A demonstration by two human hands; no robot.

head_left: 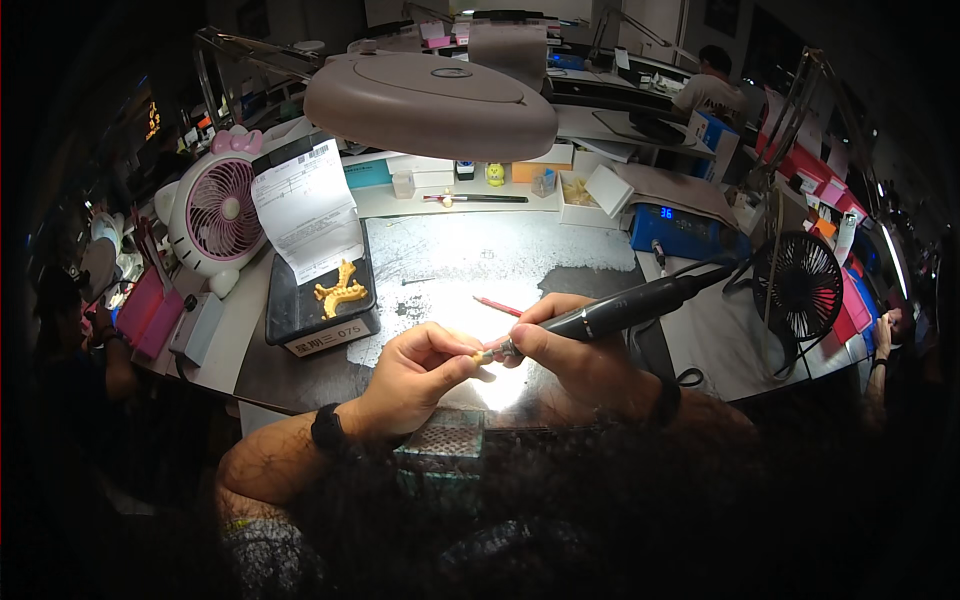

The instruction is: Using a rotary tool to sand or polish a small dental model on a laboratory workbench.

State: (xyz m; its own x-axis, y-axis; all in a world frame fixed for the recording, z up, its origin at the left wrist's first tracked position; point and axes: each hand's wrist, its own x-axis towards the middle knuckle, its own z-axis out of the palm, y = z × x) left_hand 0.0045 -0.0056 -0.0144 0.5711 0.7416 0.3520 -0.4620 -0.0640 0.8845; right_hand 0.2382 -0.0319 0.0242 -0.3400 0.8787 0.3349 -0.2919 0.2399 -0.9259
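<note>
My left hand [412,372] pinches a small yellowish piece [479,358], perhaps a dental crown, between thumb and fingertips. Its details are too small to make out. My right hand [580,362] grips a black rotary handpiece [625,310] like a pen, the metal nose meeting or almost meeting the piece. Both hands come together over the brightly lit bench mat [420,260]. Just beyond them lies a thin red pencil-like tool [497,305]. To the left, yellow dental models [341,291] rest in a black tray [285,328], with a printed sheet [308,212] standing at its back.
A large lamp head [430,108] overhangs the bench. At the left stands a pink-and-white fan [222,208]; at the right, a blue control box [672,235] and a black fan [798,285]. Small boxes and a brush [490,198] line the back. A perforated block [442,437] sits nearest me.
</note>
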